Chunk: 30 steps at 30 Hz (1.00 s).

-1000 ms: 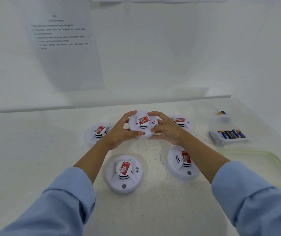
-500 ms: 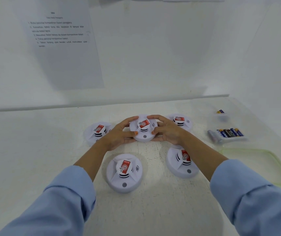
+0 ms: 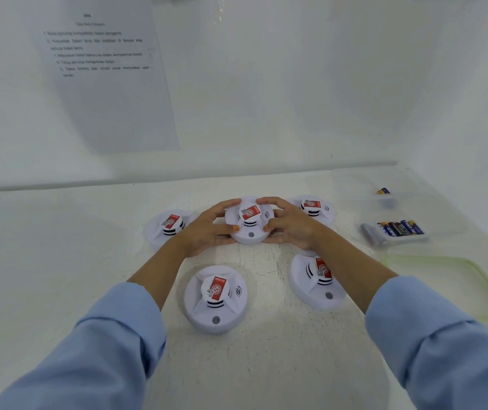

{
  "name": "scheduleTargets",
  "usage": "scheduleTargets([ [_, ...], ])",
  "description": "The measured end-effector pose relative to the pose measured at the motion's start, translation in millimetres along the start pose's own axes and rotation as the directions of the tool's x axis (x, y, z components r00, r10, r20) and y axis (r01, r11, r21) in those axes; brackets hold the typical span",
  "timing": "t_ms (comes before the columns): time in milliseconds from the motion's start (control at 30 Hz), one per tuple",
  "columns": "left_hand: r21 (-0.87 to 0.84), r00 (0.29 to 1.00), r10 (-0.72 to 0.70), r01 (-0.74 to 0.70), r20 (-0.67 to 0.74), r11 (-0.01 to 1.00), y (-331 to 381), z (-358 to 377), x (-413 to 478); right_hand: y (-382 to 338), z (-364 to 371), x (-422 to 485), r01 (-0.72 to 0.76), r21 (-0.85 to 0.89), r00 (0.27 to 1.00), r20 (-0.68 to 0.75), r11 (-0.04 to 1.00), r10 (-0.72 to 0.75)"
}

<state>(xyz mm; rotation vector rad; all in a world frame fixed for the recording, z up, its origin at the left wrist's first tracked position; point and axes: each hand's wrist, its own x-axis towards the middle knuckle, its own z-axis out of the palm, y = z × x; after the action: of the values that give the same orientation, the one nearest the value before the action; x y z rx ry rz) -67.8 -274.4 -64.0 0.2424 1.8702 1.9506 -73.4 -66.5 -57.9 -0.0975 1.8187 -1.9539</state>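
Both hands are clamped on the white round plastic smoke detector [image 3: 248,224] with the red label, mid back row. The left hand [image 3: 207,232] grips its left rim and the right hand [image 3: 293,229] its right rim, thumbs on the near edge. Cannot tell whether it rests on the white table [image 3: 59,261] or sits just off it. Risks: smooth rim plus a fingertip-only grip, so a twist could slip and drop the unit. The right knuckles sit just beside the back-right white detector [image 3: 315,208], and the right forearm crosses the front-right white detector [image 3: 313,282]. Pulling back could knock either. The blue-and-gold batteries [image 3: 399,229] in the clear plastic tray [image 3: 450,229] are well apart.
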Motion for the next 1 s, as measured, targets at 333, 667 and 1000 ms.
scheduleTargets([
  [333,0.0,1.0,-0.004,0.004,0.004,1.0,0.0,-0.2,-0.3,-0.8,1.1,-0.9,0.002,-0.013,1.0,-0.004,1.0,-0.002],
  [667,0.0,1.0,0.005,-0.005,0.002,1.0,-0.4,0.8,-1.4,-0.8,1.4,-0.7,-0.001,-0.024,1.0,-0.009,1.0,0.001],
  [1000,-0.005,1.0,-0.001,0.001,-0.004,1.0,1.1,1.4,-2.1,-0.8,0.8,-0.6,-0.002,-0.026,1.0,-0.003,1.0,0.002],
])
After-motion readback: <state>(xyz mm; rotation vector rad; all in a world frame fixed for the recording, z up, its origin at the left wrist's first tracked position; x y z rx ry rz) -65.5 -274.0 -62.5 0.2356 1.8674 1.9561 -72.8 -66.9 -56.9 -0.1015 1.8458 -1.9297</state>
